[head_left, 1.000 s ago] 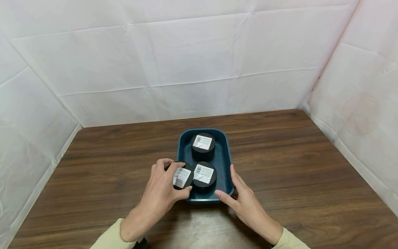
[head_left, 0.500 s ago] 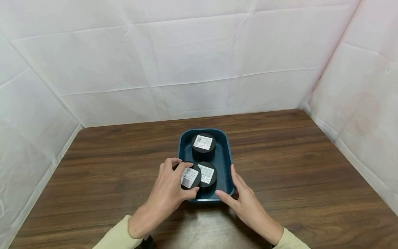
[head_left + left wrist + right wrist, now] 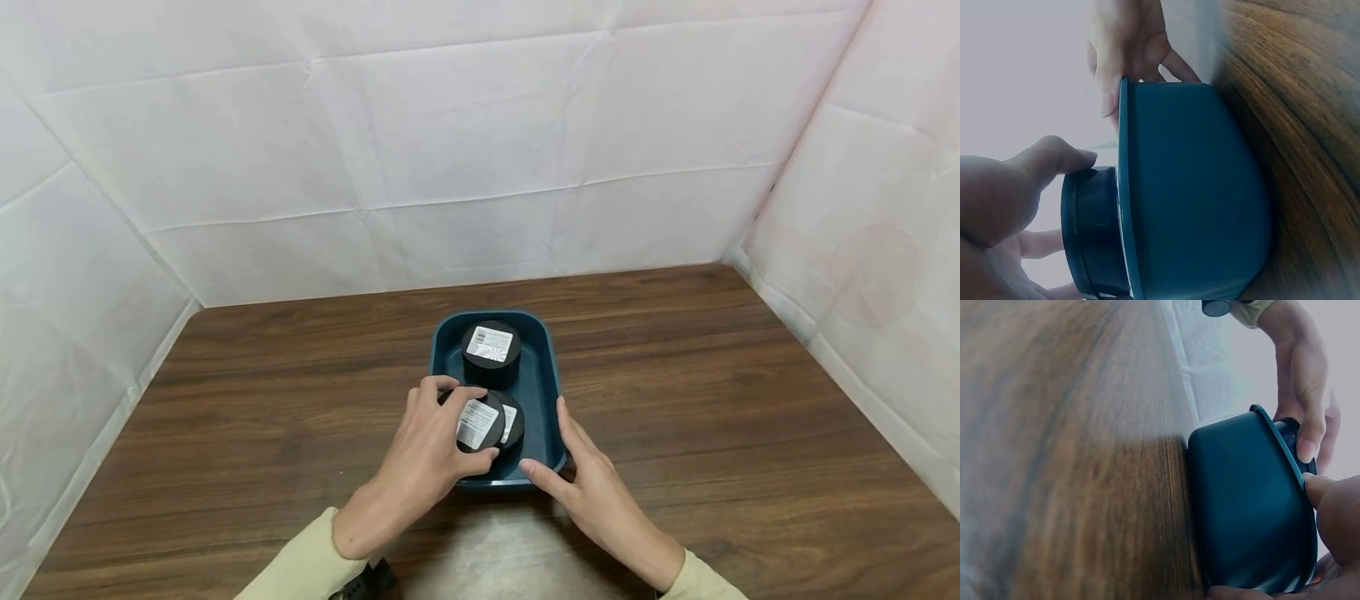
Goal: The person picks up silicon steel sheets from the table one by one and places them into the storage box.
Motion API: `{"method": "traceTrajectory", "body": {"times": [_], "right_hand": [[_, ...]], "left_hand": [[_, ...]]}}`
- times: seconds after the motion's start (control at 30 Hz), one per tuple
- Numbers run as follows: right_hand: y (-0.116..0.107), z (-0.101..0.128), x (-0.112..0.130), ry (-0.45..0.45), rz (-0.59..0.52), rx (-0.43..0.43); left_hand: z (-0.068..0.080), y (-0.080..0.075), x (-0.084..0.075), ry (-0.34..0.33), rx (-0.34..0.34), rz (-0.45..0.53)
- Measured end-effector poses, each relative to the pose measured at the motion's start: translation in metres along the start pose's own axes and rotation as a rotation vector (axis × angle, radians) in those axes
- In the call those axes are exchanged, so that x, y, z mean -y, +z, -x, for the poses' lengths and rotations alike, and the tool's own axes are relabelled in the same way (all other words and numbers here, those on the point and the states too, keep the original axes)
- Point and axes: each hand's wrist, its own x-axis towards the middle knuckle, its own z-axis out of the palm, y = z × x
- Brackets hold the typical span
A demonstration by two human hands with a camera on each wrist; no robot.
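Left hand carries a black jar further over the blue tray

The left hand point(image 3: 427, 450) grips the jar point(image 3: 478, 423), now shifted right to overlap the near jar point(image 3: 512, 425) in the tray point(image 3: 542, 392). The right hand point(image 3: 588, 483), fingers relaxed, still touches the tray's near right corner; the far jar point(image 3: 491, 350) is unmoved.

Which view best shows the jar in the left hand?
The head view: the jar shows its labelled lid, gripped by the left hand over the tray. The left wrist view shows only its side above the rim; the right wrist view barely shows it.
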Motion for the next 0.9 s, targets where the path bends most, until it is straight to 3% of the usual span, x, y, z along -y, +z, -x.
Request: {"method": "traceTrajectory", "body": {"times": [0.57, 0.9], "right_hand": [[0.0, 0.0, 0.001, 0.017, -0.023, 0.014], [0.001, 0.0, 0.002, 0.022, -0.036, 0.016]], "left_hand": [[-0.015, 0.008, -0.002, -0.034, 0.115, 0.054], [-0.021, 0.012, -0.001, -0.047, 0.142, 0.05]]}}
